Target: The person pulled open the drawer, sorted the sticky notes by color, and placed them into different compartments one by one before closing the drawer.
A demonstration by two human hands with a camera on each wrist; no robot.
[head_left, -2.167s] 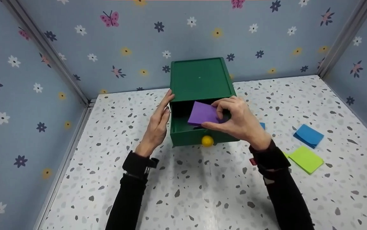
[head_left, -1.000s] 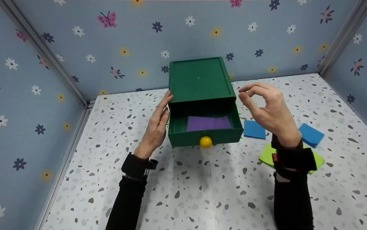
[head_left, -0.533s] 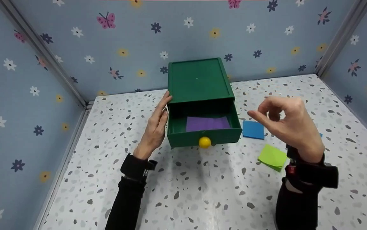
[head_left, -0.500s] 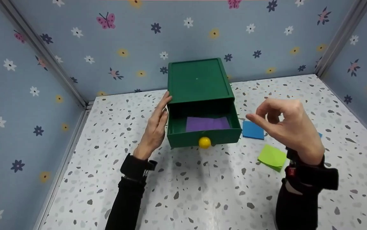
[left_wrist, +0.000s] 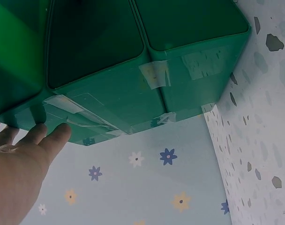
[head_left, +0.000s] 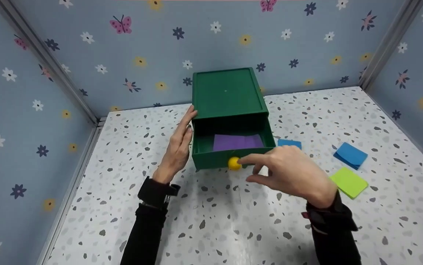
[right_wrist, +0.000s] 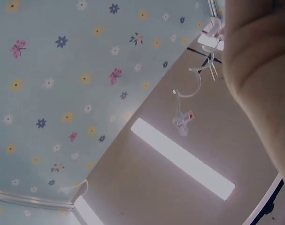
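Observation:
A green drawer box [head_left: 230, 94] stands against the back wall with its drawer [head_left: 211, 159] pulled out. Purple sticky notes [head_left: 235, 142] lie inside the drawer, and a yellow round knob [head_left: 234, 163] sits on its front. My left hand [head_left: 176, 147] rests with straight fingers along the box's left side; the left wrist view shows those fingers on the taped green side [left_wrist: 109, 108]. At the knob is my right hand [head_left: 288, 171], index fingertip right at its right side and thumb lower, apart from it. In the right wrist view only part of this hand [right_wrist: 264, 79] shows.
Right of the box lie a blue sticky-note pad [head_left: 290, 143], partly behind my right hand, another blue pad [head_left: 350, 155] and lime-green notes [head_left: 349, 182]. The speckled tabletop [head_left: 204, 235] meets flowered walls [head_left: 219, 44] at the back and sides.
The purple notes went from my right hand into the drawer. That hand let go, swung out to the right, then came back left and down to the knob. My left hand stayed at the box.

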